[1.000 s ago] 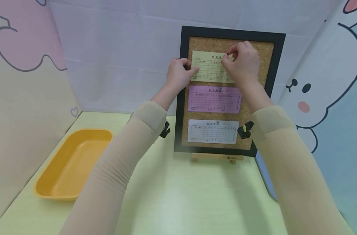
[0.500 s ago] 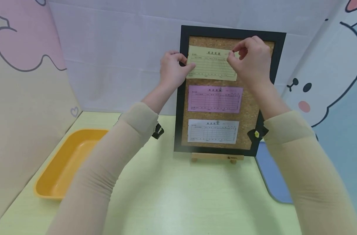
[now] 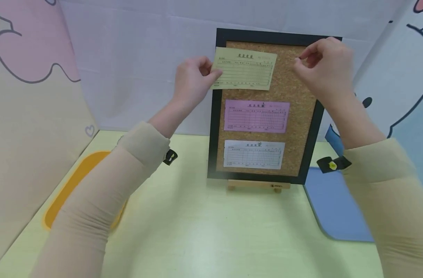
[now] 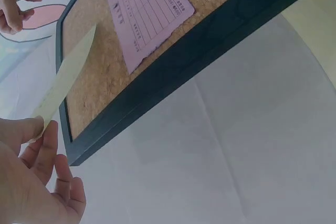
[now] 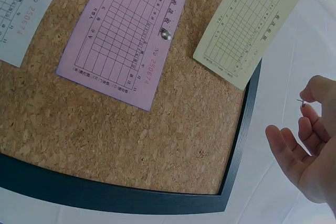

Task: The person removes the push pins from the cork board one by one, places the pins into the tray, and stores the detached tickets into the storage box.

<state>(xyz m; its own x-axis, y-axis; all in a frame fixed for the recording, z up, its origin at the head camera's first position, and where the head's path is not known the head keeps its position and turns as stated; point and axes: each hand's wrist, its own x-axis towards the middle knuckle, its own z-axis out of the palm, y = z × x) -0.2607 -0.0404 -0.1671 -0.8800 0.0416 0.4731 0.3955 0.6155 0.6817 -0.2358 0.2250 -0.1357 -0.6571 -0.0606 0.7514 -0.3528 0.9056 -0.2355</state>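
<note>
My left hand [image 3: 195,77] pinches the left end of a pale yellow receipt slip [image 3: 245,69] between thumb and fingers. The slip overlaps the upper left of a black-framed cork board [image 3: 296,123]; its free end stands out from the cork in the left wrist view. Right of it, my right hand [image 3: 327,69] pinches a small thumbtack [image 5: 302,102], its thin point showing past the fingertips in the right wrist view. Below, a pink slip [image 3: 256,116] and a white slip [image 3: 254,155] hang on the cork, each under a silver tack, such as the pink slip's tack head [image 5: 166,34].
The board leans on a small wooden easel [image 3: 249,184] on the pale table [image 3: 211,231]. A yellow tray [image 3: 80,177] lies at left, partly behind my left sleeve. At right is a flat blue tray [image 3: 336,208]. A white cloth [image 3: 138,69] hangs behind.
My left hand has moved left with the yellow slip, whose left end now overlaps the frame. My right hand has moved right, away from the slip, with the thumbtack still pinched.
</note>
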